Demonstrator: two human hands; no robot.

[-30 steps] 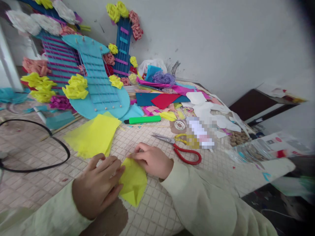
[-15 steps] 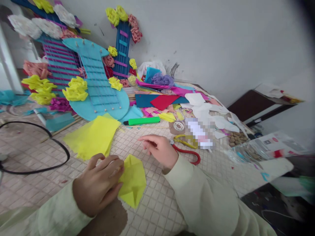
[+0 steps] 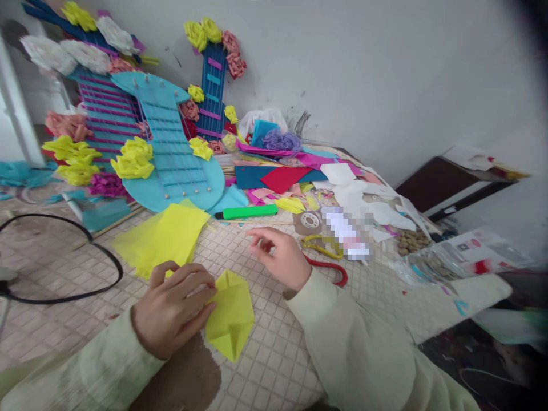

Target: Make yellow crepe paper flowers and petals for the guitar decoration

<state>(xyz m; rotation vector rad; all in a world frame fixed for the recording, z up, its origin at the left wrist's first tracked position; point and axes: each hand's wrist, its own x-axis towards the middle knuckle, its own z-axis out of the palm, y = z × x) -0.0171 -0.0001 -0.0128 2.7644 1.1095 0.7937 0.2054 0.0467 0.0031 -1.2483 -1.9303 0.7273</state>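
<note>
My left hand [image 3: 173, 308] presses the left edge of a folded yellow paper [image 3: 231, 319] onto the tiled tabletop [image 3: 265, 365], fingers curled over it. My right hand [image 3: 280, 257] hovers above the table to the right of the paper, fingers loosely bent and apart, holding nothing. Just behind that hand lie the red-handled scissors [image 3: 327, 268], mostly hidden by it. A stack of flat yellow paper sheets [image 3: 162, 237] rests beyond my left hand.
A green highlighter [image 3: 246, 212] lies behind the sheets. Blue slatted boards with paper flowers [image 3: 171, 142] stand at the back left. Coloured paper scraps [image 3: 286, 174] and a tape roll [image 3: 310, 220] crowd the back. A black cable [image 3: 98, 251] loops at left. Plastic bags [image 3: 432, 262] lie right.
My right hand let go of the folded yellow paper, lifted and moved right and away toward the scissors. My left hand stayed on the paper.
</note>
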